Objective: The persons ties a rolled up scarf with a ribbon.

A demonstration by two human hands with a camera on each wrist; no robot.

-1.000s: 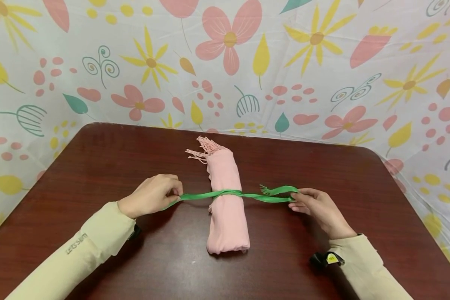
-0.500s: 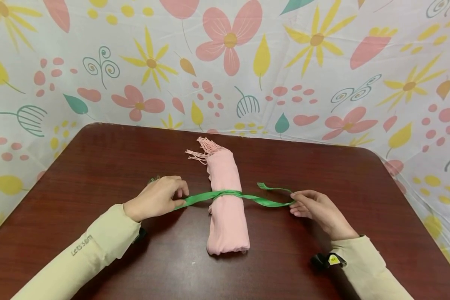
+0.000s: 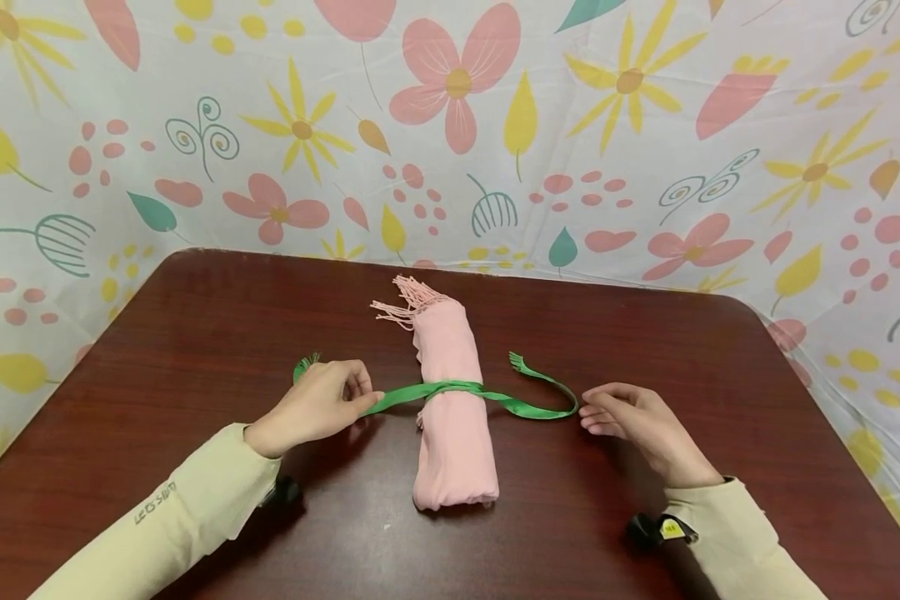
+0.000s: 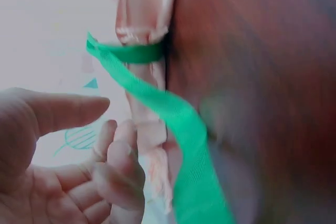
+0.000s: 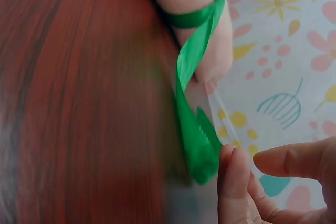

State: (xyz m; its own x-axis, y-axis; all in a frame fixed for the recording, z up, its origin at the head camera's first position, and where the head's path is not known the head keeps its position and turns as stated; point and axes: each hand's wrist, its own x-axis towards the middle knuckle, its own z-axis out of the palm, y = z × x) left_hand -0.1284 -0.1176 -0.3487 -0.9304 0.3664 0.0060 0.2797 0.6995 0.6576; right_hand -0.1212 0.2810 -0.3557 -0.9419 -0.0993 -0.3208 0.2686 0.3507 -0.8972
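Observation:
A rolled pink scarf (image 3: 457, 450) with a fringe at its far end lies on the table. Around its middle is a green ribbon (image 3: 453, 387), crossed on top, with a tail to each side. My left hand (image 3: 315, 404) is over the left tail; in the left wrist view the thumb stands apart from the fingers and the ribbon (image 4: 184, 124) passes beyond them, unpinched. Beside the bend of the right tail is my right hand (image 3: 641, 425), thumb and fingers parted. The right wrist view has that tail (image 5: 202, 156) right by the fingertips, not between thumb and fingers.
The dark wooden table (image 3: 232, 308) has rounded far corners. Behind it hangs a white curtain (image 3: 457, 200) with a floral print. Dark devices (image 3: 645, 531) are worn at both wrists below pale sleeves (image 3: 735, 533).
Both hands have let go of the ribbon's tails. The left hand has shifted slightly towards the scarf. The right tail has sprung into a loose curve, and the left tail's frayed end now shows.

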